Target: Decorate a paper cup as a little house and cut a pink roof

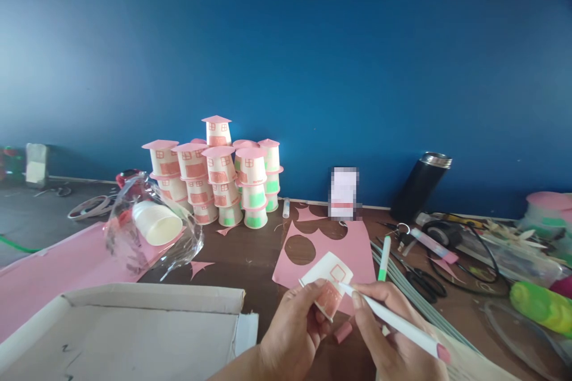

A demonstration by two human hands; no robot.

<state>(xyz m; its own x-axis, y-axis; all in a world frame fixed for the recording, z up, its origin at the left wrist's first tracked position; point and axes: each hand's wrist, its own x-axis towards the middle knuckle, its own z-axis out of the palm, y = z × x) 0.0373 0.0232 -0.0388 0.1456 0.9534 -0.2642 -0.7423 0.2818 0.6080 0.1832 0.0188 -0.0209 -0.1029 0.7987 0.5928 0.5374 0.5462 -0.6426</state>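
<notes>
My left hand (297, 318) grips a small white paper cup (325, 271), tilted on its side. On the cup are a reddish filled-in door shape and the outline of a square window. My right hand (393, 321) holds a white marker (393, 315) with a pink end, its tip touching the cup beside the window outline. A pink cap (343, 331) lies just below the cup. Under the hands is a pink paper sheet (353, 250) with round holes cut out. Stacked cups (220, 166) with pink paper roofs and drawn windows stand at the back left.
A plastic bag with white cups (158, 223) and a cardboard box lid (156, 297) are at left. To the right lie a green-capped marker (384, 258), scissors (422, 283), cables and a black bottle (420, 187). A blue wall (313, 71) rises behind.
</notes>
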